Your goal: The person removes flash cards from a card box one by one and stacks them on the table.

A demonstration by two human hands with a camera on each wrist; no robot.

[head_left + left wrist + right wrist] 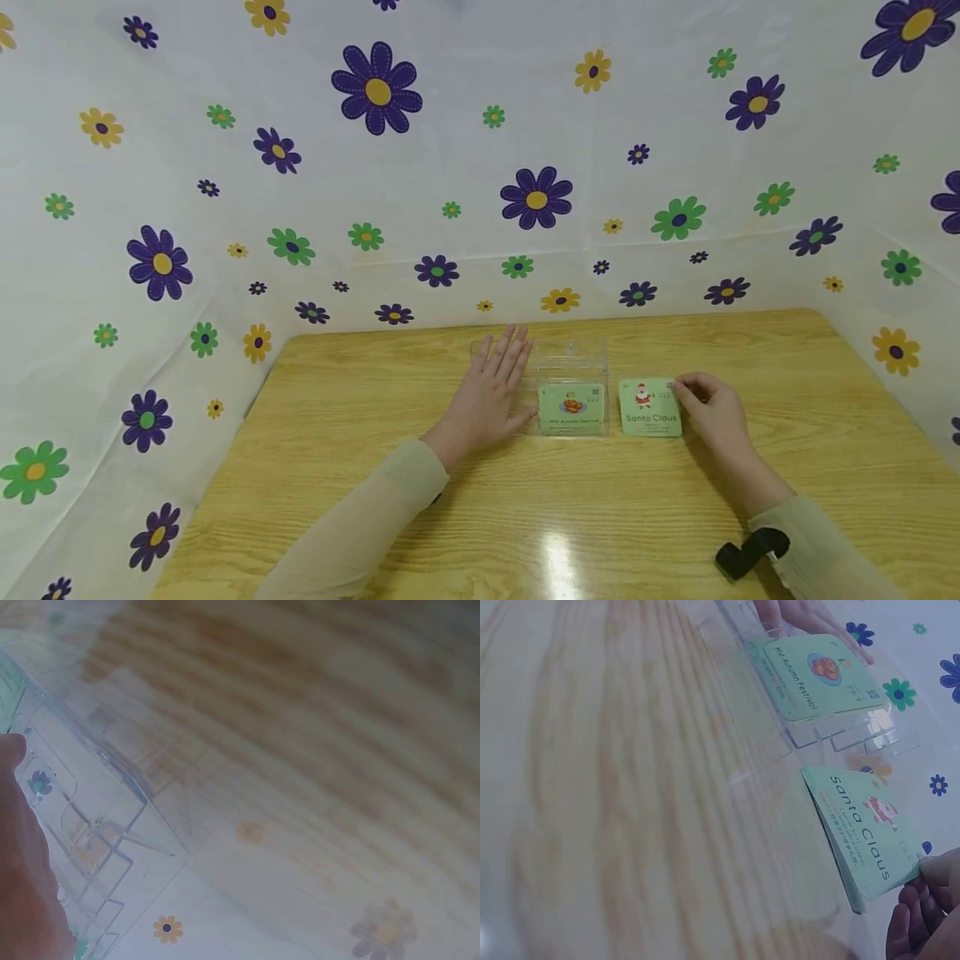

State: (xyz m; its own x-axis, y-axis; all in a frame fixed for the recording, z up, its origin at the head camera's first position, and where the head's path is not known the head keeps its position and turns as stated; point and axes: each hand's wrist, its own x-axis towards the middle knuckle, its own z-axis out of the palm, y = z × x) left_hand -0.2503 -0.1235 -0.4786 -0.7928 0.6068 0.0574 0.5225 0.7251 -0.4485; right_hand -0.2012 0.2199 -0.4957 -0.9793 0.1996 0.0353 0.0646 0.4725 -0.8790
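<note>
A clear plastic stepped holder [572, 353] stands on the table, with a green "Mid-Autumn Festival" card [572, 410] in its front. My left hand [491, 400] lies along the holder's left side, its fingers straight and the thumb reaching toward the card. To the right of the holder, a green "Santa Claus" card [649, 408] is pinched at its right edge by my right hand [716, 412]. The right wrist view shows this Santa Claus card tilted and apart from the holder, with another card edge or shadow beneath it. Only part of the left hand [30, 877] shows in the left wrist view.
The wood-grain table [420, 533] carries the holder near its back edge. A white cloth [450, 167] printed with flowers rises behind the table and at both sides. A black strap [750, 552] hangs at the right sleeve.
</note>
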